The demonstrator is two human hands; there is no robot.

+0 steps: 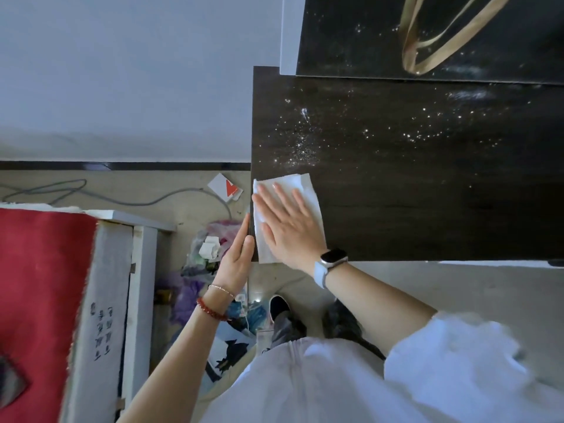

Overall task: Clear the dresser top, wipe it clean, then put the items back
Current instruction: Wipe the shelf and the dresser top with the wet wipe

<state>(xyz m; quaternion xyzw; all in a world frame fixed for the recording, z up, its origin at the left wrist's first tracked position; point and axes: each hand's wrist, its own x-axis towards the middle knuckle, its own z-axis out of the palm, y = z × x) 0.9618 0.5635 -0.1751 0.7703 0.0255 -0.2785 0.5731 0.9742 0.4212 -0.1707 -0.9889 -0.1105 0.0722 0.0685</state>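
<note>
Your left hand [236, 261] stands edge-on against the worktop's [427, 193] left side, fingers straight, together. Your right hand [290, 227], fingers spread flat, presses a folded white tissue [308, 190] at the dark woodgrain corner. Beyond, glinting specks [305, 145].

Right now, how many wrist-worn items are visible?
3: a smartwatch on the right wrist; a thin chain bracelet and a red bead bracelet on the left wrist.
</note>
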